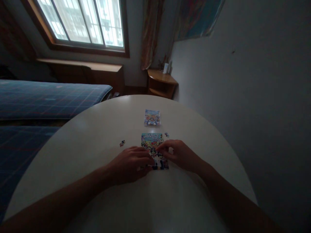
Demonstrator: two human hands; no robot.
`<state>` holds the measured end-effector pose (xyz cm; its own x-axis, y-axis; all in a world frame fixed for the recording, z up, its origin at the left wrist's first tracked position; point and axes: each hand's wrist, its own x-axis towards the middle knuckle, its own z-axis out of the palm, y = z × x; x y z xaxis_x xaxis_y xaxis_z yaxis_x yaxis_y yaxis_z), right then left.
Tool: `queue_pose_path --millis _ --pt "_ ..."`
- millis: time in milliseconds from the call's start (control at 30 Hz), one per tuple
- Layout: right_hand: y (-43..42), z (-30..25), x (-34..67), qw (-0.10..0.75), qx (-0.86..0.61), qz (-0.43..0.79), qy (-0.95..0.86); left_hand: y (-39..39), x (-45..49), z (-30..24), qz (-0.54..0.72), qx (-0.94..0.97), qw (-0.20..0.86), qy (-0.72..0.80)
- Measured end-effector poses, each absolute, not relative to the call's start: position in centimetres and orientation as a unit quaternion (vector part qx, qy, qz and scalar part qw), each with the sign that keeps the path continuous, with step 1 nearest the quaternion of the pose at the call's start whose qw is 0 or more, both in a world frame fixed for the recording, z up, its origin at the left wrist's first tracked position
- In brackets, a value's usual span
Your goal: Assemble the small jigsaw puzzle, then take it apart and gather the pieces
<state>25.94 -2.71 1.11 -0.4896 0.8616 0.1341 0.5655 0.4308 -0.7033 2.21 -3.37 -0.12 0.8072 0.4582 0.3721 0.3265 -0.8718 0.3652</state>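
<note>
A colourful jigsaw puzzle [151, 138] lies on the white round table in front of me, with a pale and dark patch in its lower part. Across its left edge rests my left hand [132, 164], palm down, fingers stretched over the puzzle and thumb apart near the bottom edge. My right hand [178, 154] comes in from the right, thumb and index finger brought together at the middle of the puzzle. What sits between those fingertips is too small to make out. Loose puzzle pieces [122, 143] lie left of the puzzle, and more pieces [166, 134] near its upper right corner.
Beyond the puzzle lies a printed picture sheet [152, 117] with similar artwork. The round table [102, 129] stands beside a white wall [243, 97]. A bed with a blue plaid mattress [48, 98] is at the left; a wooden corner shelf [161, 77] stands behind.
</note>
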Motion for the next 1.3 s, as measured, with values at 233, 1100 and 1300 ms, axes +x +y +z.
queue_pose_path --millis 233,1100,1300 --pt "-2.4 0.4 26.2 0.222 -0.436 0.31 -0.815 -3.6 2.0 -0.4 0.191 0.971 0.09 0.11" --pt "-3.1 -0.6 24.5 0.261 -0.429 0.274 -0.82 -2.0 0.4 0.5 0.215 0.943 0.083 0.239" --pt "-3.1 -0.6 24.1 0.268 -0.427 0.268 -0.821 -0.9 -0.3 0.2 0.214 0.938 0.138 0.234"
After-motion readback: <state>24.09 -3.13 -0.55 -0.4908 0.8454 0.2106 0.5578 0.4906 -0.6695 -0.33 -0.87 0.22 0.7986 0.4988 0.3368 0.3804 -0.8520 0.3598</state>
